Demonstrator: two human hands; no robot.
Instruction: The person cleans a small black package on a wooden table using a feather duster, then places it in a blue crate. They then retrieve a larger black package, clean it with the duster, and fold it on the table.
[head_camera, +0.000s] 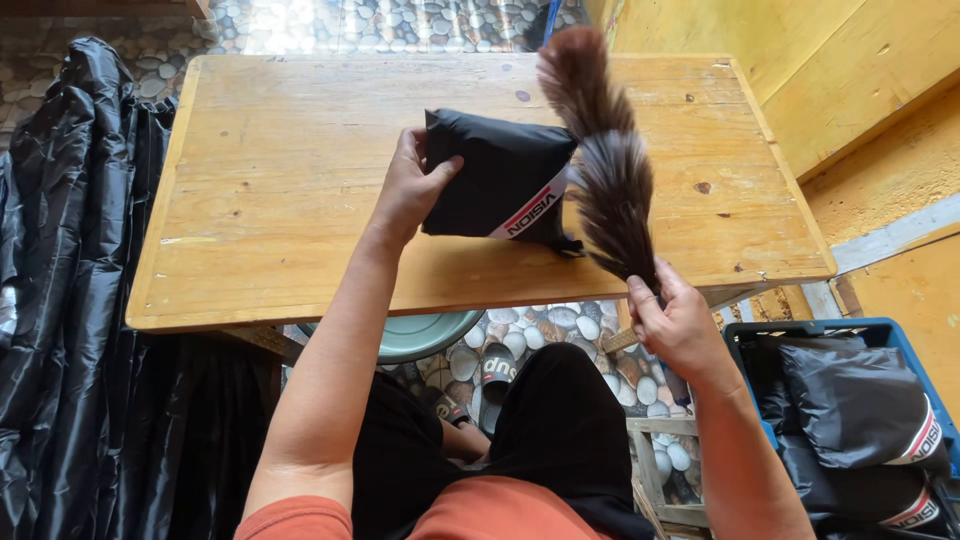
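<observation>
A black folded packet with a white and red band rests on the wooden table, tilted up on one edge. My left hand grips its left side. My right hand holds the handle of a brown feather duster near the table's front right edge. The duster's feathers reach up across the right side of the packet and look blurred.
A blue crate at the lower right holds several similar black packets. Black plastic sheeting hangs at the left. A green basin sits under the table on a pebble-pattern floor. Yellow wall at the right.
</observation>
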